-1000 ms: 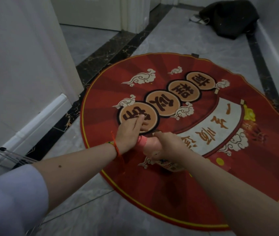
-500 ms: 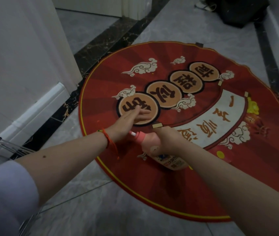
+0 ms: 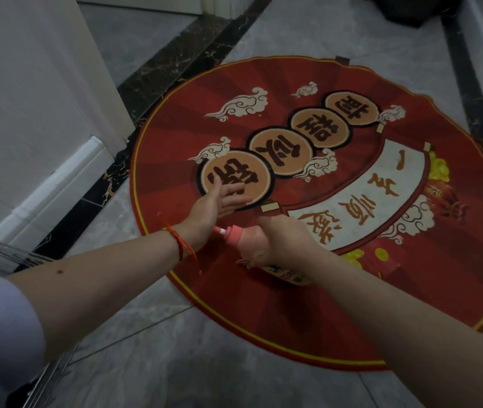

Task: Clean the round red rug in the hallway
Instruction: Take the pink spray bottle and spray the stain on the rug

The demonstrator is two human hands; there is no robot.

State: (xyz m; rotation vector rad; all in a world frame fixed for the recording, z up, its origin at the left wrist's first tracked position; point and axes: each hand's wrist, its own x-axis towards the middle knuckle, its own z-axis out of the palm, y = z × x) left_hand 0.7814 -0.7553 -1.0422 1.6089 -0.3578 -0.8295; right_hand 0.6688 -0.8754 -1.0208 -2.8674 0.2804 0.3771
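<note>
Two bare hands over the round red patterned rug point(image 3: 308, 290) on grey tile. Left hand point(image 3: 212, 209) now spread, fingers straight, lifted off the pink nozzle it pinched a second ago. Right hand point(image 3: 288, 241) still gripping the pink plastic bottle point(image 3: 241, 241), nozzle just below left fingertips.

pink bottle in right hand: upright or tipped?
Tipped. The pink bottle, gripped by the right hand, lies nearly sideways, nozzle pointing toward the left hand.
</note>
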